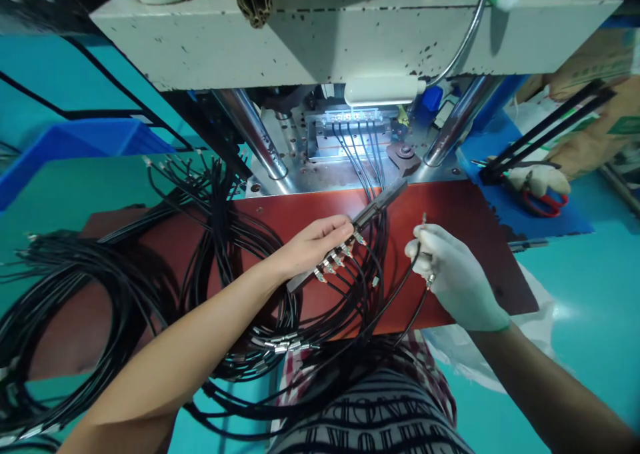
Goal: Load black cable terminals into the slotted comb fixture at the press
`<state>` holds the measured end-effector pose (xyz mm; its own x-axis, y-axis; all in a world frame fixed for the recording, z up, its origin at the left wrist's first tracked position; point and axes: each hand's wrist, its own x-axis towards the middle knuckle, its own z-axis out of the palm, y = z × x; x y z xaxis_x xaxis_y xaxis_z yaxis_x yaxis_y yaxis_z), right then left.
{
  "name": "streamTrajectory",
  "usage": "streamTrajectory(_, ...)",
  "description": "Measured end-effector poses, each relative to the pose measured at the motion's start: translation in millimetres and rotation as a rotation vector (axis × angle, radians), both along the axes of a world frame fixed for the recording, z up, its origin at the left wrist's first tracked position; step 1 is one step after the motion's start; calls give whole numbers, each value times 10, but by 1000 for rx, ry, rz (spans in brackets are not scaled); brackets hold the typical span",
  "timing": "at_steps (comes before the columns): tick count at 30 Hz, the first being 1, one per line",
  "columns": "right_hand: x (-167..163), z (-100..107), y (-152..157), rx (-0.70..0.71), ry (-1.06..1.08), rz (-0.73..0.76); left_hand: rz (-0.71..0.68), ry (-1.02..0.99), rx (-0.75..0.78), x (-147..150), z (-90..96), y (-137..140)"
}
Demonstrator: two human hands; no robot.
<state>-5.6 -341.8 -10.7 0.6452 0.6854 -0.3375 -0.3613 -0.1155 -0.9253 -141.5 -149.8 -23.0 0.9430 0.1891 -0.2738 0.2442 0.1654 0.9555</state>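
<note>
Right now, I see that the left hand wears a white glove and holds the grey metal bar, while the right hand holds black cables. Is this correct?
Not quite: the head view shows the left hand bare; the white glove is on the right hand. The left does hold the grey metal bar, and the right holds black cables.

Metal bar [387, 199], dark grey; the connectors [337, 261] along it, bright silver. Cables [213, 227], uniformly black, with silvery end fittings [285, 343]. Work glove [457, 277], white, tinged pale green at the cuff. Work board [470, 221], reddish brown. Press beam [360, 47], pale grey-green speckled with dark chips; guide posts [260, 141], polished silver; tubular lamp [383, 93], white. Scissors handles [550, 204], red. Bin [95, 137], bright blue. Floor [590, 294], turquoise. Shirt [370, 414], grey with black bands and lettering; checked cloth [440, 381], red and white.
</note>
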Motion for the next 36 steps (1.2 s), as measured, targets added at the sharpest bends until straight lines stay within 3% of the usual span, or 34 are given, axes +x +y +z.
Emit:
streamTrajectory(4,-58,59,153,-177,-468,100,-33,-2,47,21,-36,-29)
streamTrajectory(7,-81,124,200,-196,-698,193,-36,-31,30,28,-60,-20)
streamTrajectory(9,-62,133,223,-191,-776,331,-37,-36,19,28,-79,-4)
streamTrajectory(12,-12,97,279,-120,-706,493,-48,-37,23,24,-107,17)
streamTrajectory(17,50,63,362,-40,-544,502,-61,-34,63,18,-90,31)
streamTrajectory(20,58,62,369,-45,-530,553,-96,-41,192,17,-49,36)
streamTrajectory(24,44,6,396,-57,-618,583,-128,-88,485,25,-48,29)
streamTrajectory(27,136,5,390,-110,-682,623,-108,-86,547,34,-93,27)
streamTrajectory(29,296,56,286,-140,-694,564,-95,-67,490,37,-116,42)
streamTrajectory(33,618,144,-244,-195,-745,209,-58,-32,398,34,-113,92)
streamTrajectory(36,517,54,-661,-412,-834,222,-52,25,313,38,-100,100)
